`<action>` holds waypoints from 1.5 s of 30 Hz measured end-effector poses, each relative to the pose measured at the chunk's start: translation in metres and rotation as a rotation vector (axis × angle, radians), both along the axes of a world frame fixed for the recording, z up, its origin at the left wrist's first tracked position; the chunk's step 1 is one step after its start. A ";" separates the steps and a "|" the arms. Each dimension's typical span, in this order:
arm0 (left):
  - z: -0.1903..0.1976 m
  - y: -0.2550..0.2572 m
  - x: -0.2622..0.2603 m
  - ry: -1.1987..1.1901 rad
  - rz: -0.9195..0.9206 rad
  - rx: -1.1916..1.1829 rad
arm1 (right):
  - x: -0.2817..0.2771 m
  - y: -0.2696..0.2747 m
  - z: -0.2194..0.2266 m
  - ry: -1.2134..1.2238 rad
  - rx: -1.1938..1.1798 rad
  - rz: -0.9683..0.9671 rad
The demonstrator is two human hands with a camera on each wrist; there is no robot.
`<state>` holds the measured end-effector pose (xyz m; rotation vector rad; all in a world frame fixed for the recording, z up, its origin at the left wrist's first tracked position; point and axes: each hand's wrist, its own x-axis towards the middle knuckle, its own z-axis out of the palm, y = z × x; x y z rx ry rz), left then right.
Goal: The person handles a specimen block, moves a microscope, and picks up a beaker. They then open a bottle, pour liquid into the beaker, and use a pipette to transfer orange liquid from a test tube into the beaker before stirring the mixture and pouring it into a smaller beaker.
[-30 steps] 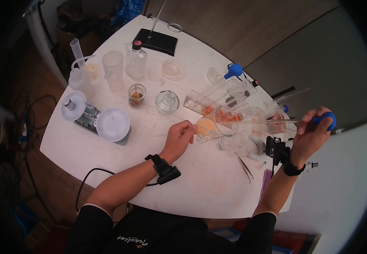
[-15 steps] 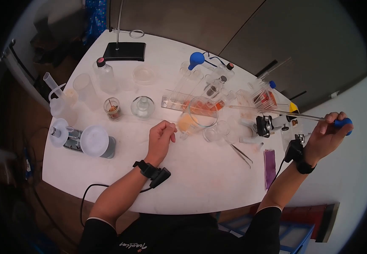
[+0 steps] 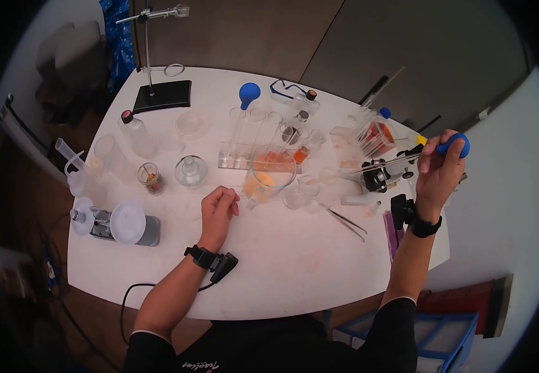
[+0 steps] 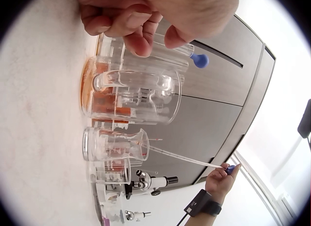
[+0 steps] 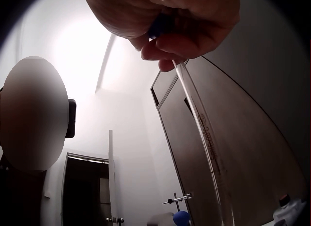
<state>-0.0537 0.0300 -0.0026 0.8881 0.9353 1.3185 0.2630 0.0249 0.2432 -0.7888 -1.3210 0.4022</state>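
My right hand (image 3: 442, 168) holds a long glass pipette (image 3: 369, 166) by its blue rubber bulb (image 3: 456, 147), fingers around the bulb and the tube's top. Printed marks run down the tube in the right wrist view. In the left wrist view, the pipette's lower end reaches the mouth of a small glass flask (image 4: 116, 147). My left hand (image 3: 218, 214) hovers close above the table with fingers loosely curled, holding nothing. Just beyond it stands a glass beaker with a handle (image 4: 133, 82), orange liquid (image 3: 261, 183) at its bottom.
Behind the beaker, test tubes (image 3: 254, 127) stand in a rack (image 3: 229, 161). A microscope (image 3: 375, 177) is near my right hand. Tweezers (image 3: 347, 222) lie in front. Leftward are a round glass bottle (image 3: 190, 171), a small jar (image 3: 150, 179), a balance (image 3: 128, 224) and a retort stand (image 3: 162, 96).
The pipette has moved from over the beaker, out to the right, then down to the small flask. The head view has shifted. My left hand stays empty near the beaker.
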 end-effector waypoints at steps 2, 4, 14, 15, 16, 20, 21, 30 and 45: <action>-0.002 0.000 -0.005 0.016 -0.032 -0.016 | -0.002 0.006 -0.004 0.009 -0.031 -0.015; -0.002 0.000 -0.005 0.011 -0.038 -0.024 | -0.002 0.012 -0.008 -0.002 -0.047 0.002; -0.001 0.000 -0.002 0.072 -0.016 -0.031 | -0.011 0.045 -0.023 -0.014 -0.207 -0.011; -0.001 0.000 -0.002 0.078 -0.011 -0.031 | -0.013 0.048 -0.024 -0.017 -0.221 -0.015; -0.002 0.001 -0.002 0.074 -0.012 -0.026 | -0.014 0.052 -0.026 -0.021 -0.235 -0.017; -0.003 0.001 -0.003 0.042 -0.030 -0.023 | -0.015 0.059 -0.029 -0.042 -0.276 -0.024; -0.003 0.001 -0.003 0.028 -0.039 -0.028 | -0.015 0.061 -0.031 -0.044 -0.285 -0.024; -0.002 0.000 0.000 -0.024 -0.014 -0.042 | -0.011 0.079 -0.032 0.015 -0.351 0.002; 0.000 0.000 0.000 0.001 -0.007 -0.047 | -0.001 0.098 -0.040 0.037 -0.517 0.041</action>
